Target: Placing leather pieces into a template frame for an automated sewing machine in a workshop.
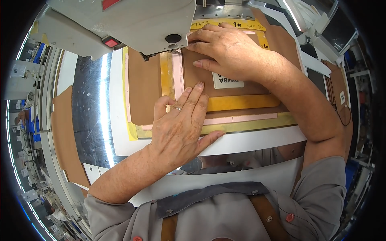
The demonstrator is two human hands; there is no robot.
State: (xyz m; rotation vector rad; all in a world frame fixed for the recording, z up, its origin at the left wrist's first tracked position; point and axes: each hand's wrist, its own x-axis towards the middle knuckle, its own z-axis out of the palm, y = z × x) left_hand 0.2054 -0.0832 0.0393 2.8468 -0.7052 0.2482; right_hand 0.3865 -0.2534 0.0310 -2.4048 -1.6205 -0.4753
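Note:
Both of my hands rest on a flat brown panel (144,105) bordered with yellow and pink strips. My left hand (177,122) lies with fingers stretched forward and thumb out to the right, fingertips beside the pink strip (177,76). Farther off, my right hand (227,50) spreads over the panel's upper part, its fingertips close to the sewing machine head (132,24). Neither hand grips anything visible. A white label (229,83) with dark print is partly under my right hand. Below it runs a wide yellow strip (241,102). Small metal parts (175,51) sit under the machine head.
A metal plate (231,13) stands behind the panel. White sheet (257,138) extends under it toward me, before a shiny metal edge (241,158). To the left are a scratched metal surface (91,116) and a brown board (66,136). A screen-like device (335,30) stands far right.

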